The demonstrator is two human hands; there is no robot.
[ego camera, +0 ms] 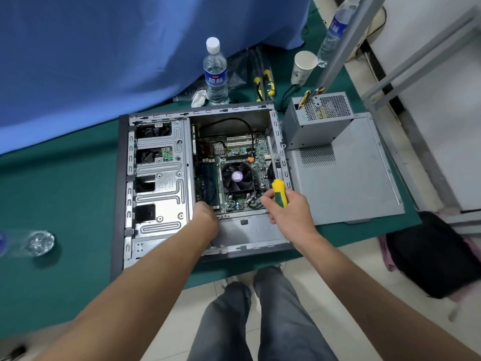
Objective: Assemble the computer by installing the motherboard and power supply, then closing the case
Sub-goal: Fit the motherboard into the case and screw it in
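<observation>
An open grey computer case [156,178] lies on its side on the green table. The motherboard [242,157] with its black fan sits inside the case. My right hand [289,207] grips a yellow and green screwdriver [280,192], tip down at the board's near right corner. My left hand [205,214] reaches into the case at the board's near left edge; its fingers are hidden. The grey power supply [317,118] stands outside the case on the loose side panel [346,178], to the right.
A water bottle [215,74], a crumpled tissue [199,97], yellow-handled tools [265,79] and a paper cup [303,66] stand behind the case. A second bottle [335,29] leans on a metal frame. A lying bottle [39,242] is at left. A black bag [432,254] sits on the floor at right.
</observation>
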